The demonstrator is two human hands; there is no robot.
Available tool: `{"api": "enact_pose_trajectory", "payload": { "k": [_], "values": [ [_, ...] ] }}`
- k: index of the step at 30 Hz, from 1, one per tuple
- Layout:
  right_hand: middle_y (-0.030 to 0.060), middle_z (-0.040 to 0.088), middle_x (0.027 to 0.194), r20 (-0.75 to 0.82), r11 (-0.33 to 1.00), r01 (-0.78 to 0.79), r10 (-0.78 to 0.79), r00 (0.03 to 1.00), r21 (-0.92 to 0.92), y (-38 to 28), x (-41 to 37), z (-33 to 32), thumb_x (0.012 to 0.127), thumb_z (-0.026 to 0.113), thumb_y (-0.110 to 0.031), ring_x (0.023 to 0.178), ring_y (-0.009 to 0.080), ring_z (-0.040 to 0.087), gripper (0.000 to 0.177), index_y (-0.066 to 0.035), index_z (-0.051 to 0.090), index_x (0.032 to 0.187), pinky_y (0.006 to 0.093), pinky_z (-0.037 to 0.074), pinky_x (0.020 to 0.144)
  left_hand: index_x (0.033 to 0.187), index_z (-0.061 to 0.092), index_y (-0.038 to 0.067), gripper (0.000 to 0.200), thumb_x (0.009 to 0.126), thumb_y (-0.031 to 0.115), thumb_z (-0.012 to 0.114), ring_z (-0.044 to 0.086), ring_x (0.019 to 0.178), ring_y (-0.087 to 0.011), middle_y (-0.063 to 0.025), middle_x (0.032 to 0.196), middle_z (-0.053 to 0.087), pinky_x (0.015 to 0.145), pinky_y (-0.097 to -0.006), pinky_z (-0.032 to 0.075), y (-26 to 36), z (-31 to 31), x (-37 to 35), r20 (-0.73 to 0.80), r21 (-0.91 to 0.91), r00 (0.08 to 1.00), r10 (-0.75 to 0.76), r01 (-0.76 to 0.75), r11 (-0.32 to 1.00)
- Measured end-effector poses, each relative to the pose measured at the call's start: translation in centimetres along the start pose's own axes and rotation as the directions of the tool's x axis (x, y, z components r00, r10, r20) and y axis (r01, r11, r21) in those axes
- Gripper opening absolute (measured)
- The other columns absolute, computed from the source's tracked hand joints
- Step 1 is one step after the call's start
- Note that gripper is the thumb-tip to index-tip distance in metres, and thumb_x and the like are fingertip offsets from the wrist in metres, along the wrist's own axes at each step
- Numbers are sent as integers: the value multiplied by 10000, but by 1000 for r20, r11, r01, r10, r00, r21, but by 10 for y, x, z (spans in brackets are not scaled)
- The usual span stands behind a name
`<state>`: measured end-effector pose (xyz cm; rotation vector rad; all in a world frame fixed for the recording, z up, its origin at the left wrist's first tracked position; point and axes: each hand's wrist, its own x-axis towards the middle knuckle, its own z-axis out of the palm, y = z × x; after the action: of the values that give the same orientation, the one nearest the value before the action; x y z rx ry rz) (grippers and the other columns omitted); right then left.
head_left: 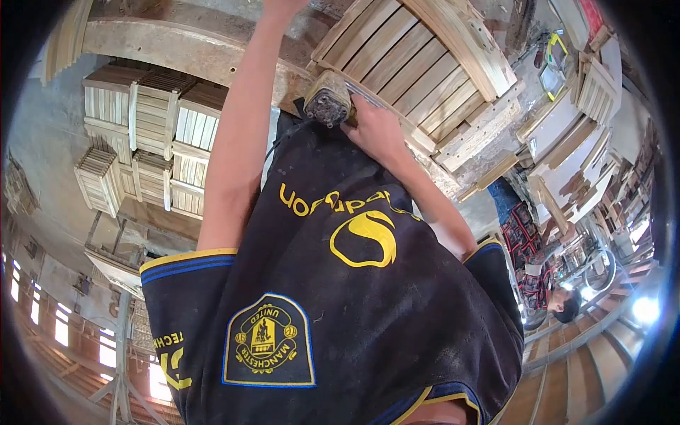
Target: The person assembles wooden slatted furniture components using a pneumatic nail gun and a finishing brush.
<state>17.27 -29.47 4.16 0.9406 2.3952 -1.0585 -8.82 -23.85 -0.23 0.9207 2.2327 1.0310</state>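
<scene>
My right hand is closed around the handle of a worn, dusty nail gun, whose bolted end cap faces up toward me. The tool is just in front of my black shirt, beside the near edge of a slatted wooden panel. The panel has pale slats set in a wooden frame. My left arm reaches forward past the tool. Only the wrist end of my left hand shows at the top edge; its fingers are out of view.
Stacks of slatted wooden panels stand on the left. A thick wooden beam runs along the far left side. On the right lie loose boards and a yellow-framed item. Another person in a checked shirt is farther right.
</scene>
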Motion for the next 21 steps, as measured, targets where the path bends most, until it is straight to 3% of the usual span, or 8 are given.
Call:
{"api": "enact_pose_trajectory", "payload": {
  "k": [3, 5, 7, 9, 11, 13, 15, 21],
  "values": [
    [195, 632, 745, -25, 1000, 23, -22, 999, 14, 3, -7, 0, 732, 682, -255, 697, 369, 628, 434, -21, 482, 1038, 459, 505, 610, 724, 588, -6, 281, 842, 236, 509, 496, 506, -231, -108, 567, 534, 527, -363, 399, 2, 0, 0, 0, 31, 1000, -8, 8, 999],
    [219, 624, 747, -31, 999, -22, 23, 999, 43, 11, -17, 2, 688, 709, -215, 708, 404, 610, 527, -36, 502, 1139, 475, 487, 622, 719, 580, -10, 286, 846, 237, 515, 492, 504, -227, -106, 565, 532, 522, -359, 395, -2, 1, 2, 1, 37, 1000, 15, -15, 999],
    [218, 624, 748, -17, 996, -80, 80, 997, 33, 24, -30, 4, 678, 702, -198, 707, 405, 609, 530, -39, 504, 1144, 475, 487, 622, 713, 572, -14, 291, 849, 239, 521, 489, 501, -223, -103, 563, 530, 518, -356, 391, -2, 2, 4, 6, 40, 999, 38, -38, 998],
    [218, 624, 749, 8, 990, -141, 141, 990, 22, 36, -45, 6, 668, 696, -181, 705, 405, 608, 535, -43, 506, 1149, 474, 487, 622, 711, 558, -23, 286, 857, 222, 531, 483, 493, -215, -99, 560, 527, 515, -351, 389, 3, 1, 2, 10, 30, 999, -33, 33, 999],
    [198, 640, 775, 13, 984, -175, 175, 984, 14, 45, -55, 6, 683, 693, -221, 719, 392, 622, 516, -70, 495, 1135, 473, 498, 636, 711, 553, -24, 277, 859, 209, 534, 474, 491, -208, -96, 556, 522, 513, -350, 384, 3, 4, 1, -30, -16, 999, 13, -13, 1000],
    [200, 641, 778, -1, 984, -178, 178, 984, 22, 50, -62, 8, 683, 694, -222, 721, 394, 621, 521, -70, 494, 1139, 474, 498, 640, 712, 548, -26, 269, 861, 197, 538, 465, 488, -202, -93, 551, 516, 511, -349, 380, 4, 4, -1, -68, -57, 996, 56, -60, 997],
    [201, 641, 781, -23, 985, -171, 172, 985, 28, 53, -65, 8, 683, 694, -223, 723, 396, 621, 525, -70, 494, 1143, 475, 498, 643, 720, 545, -23, 252, 861, 185, 536, 448, 497, -194, -93, 559, 505, 518, -351, 372, 6, 0, 0, 26, 20, 999, -46, 45, 999],
    [209, 639, 795, -2, 976, -216, 217, 976, 39, 63, -75, 9, 669, 690, -204, 755, 392, 622, 534, -81, 501, 1153, 482, 498, 671, 700, 502, -21, 262, 862, 182, 536, 422, 508, -186, -88, 562, 463, 526, -350, 358, 13, 1, -2, -30, 20, 999, -22, 23, 1000]
  ]
}}
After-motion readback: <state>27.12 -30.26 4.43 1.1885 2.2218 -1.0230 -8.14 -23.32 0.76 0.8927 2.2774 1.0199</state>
